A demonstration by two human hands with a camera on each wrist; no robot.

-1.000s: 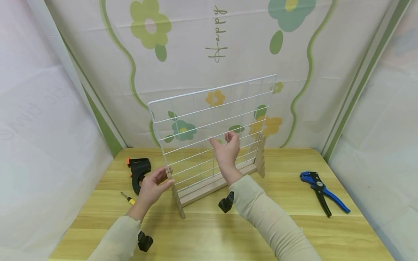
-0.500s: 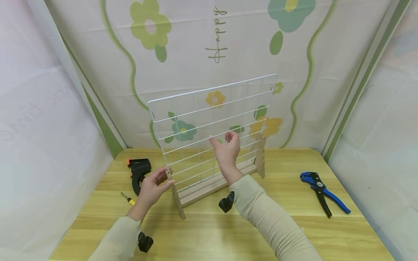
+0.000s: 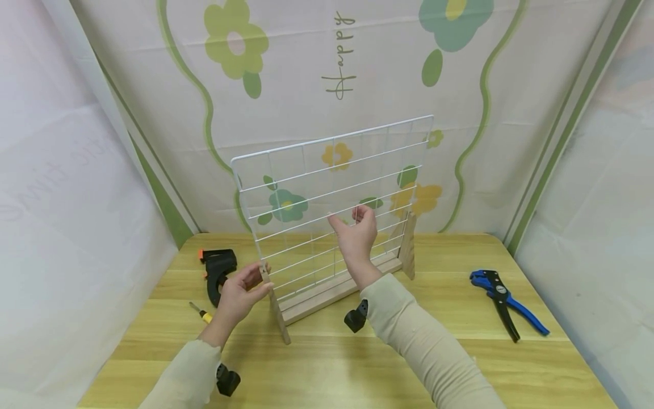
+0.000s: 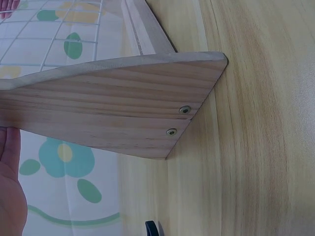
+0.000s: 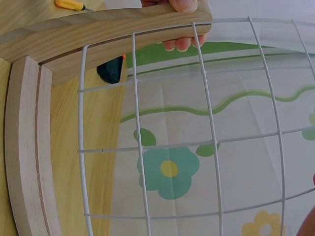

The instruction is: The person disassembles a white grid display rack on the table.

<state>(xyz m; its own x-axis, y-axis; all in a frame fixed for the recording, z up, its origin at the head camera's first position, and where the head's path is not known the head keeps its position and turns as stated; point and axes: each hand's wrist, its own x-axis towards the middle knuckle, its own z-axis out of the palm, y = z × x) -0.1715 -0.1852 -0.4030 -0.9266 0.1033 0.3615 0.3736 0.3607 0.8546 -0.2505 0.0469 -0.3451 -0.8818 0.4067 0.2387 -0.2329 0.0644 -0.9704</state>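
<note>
We saw a white wire grid (image 3: 334, 138) set upright in a wooden stand on the bench (image 3: 327, 369), reaching from the left grip to past the right one. The left grip (image 3: 239, 294) pinched the upper end of the near side panel (image 4: 113, 108), thumb and fingertips on opposite sides. The right grip (image 3: 356, 244) was at the middle of the grid, thumb and fingers loosely parted; we could not tell whether it held any wire.

We judged that if the left grip pulled its panel outward, the grid's edge could come free of the wood. The grid's lower edge seemed to stop short of the base bars (image 3: 327, 301), below both grips, so uneven pressure from the right grip might have jammed one corner. A hard push there could also have bowed the wires or tipped the stand.

The grid's slender wires crossed in rectangles inside a slightly thicker frame with rounded corners. The stand was pale, bare wood with visible grain. Below the left grip, two metal bolts (image 4: 184, 109) showed in the panel's outer face; beyond the right grip stood the far panel (image 3: 408, 244).
</note>
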